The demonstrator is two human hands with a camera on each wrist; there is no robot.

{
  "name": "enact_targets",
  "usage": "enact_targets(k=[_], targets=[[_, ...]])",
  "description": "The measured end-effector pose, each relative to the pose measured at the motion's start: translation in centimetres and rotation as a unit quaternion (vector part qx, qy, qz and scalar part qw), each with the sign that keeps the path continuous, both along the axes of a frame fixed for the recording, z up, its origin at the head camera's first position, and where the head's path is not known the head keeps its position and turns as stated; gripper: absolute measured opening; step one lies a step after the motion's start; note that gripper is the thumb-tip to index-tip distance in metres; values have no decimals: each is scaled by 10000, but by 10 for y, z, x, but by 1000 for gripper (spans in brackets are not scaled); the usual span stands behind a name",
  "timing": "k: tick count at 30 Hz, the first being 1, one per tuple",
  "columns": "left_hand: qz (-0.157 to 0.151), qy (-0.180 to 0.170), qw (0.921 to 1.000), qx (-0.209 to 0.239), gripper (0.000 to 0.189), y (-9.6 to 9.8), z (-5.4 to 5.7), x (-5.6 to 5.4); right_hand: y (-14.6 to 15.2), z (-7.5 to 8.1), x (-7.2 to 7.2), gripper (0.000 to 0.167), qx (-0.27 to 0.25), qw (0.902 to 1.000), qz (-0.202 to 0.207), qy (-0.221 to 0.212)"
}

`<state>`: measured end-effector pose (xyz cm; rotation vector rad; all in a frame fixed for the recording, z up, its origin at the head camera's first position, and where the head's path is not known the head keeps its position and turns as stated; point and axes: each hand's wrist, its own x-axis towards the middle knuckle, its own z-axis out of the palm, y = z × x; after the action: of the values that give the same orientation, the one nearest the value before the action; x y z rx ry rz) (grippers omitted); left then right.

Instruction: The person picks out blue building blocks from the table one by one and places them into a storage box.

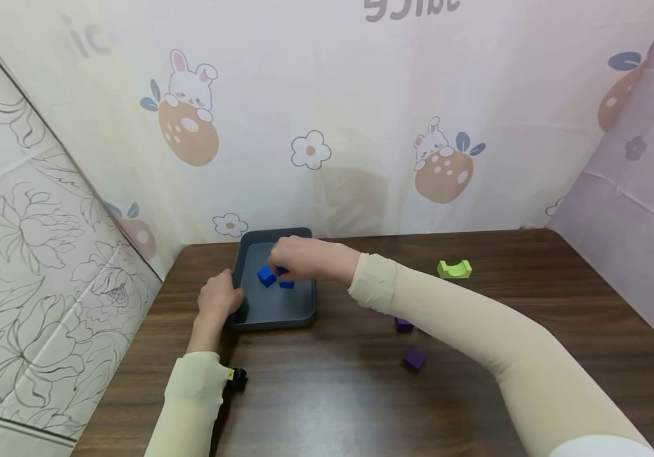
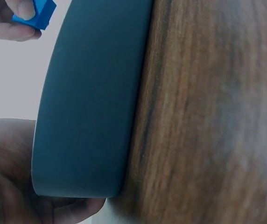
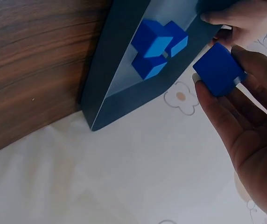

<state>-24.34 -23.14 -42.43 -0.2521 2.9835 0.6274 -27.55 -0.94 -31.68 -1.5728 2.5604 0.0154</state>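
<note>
A dark grey tray [image 1: 266, 312] lies on the left part of the table. My left hand [image 1: 218, 297] grips its left rim, thumb over the edge. Above the tray, my right hand [image 1: 299, 259] pinches a blue cube [image 3: 219, 69] between thumb and fingers, and that cube [image 2: 41, 14] also shows at the top left of the left wrist view. Three other blue cubes [image 3: 153, 39] sit close together on the tray's floor in the right wrist view. In the head view, my right hand hides part of that group.
Two purple blocks, one nearer [image 1: 415, 358] and one partly behind my right sleeve [image 1: 403, 324], lie on the wooden table [image 1: 315, 393]. A light green block with a curved notch [image 1: 455, 270] stands farther right. A printed curtain [image 1: 361, 190] hangs along the table's back edge.
</note>
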Motion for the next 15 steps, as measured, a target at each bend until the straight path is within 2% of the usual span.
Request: enact_targets(k=[8, 15], targets=[[25, 80, 10000, -3, 56, -1, -2, 0, -21, -11, 3, 4, 99, 9997, 224, -33], [-3, 26, 10000, -74, 56, -1, -1, -1, -29, -24, 6, 7, 172, 9993, 323, -51]])
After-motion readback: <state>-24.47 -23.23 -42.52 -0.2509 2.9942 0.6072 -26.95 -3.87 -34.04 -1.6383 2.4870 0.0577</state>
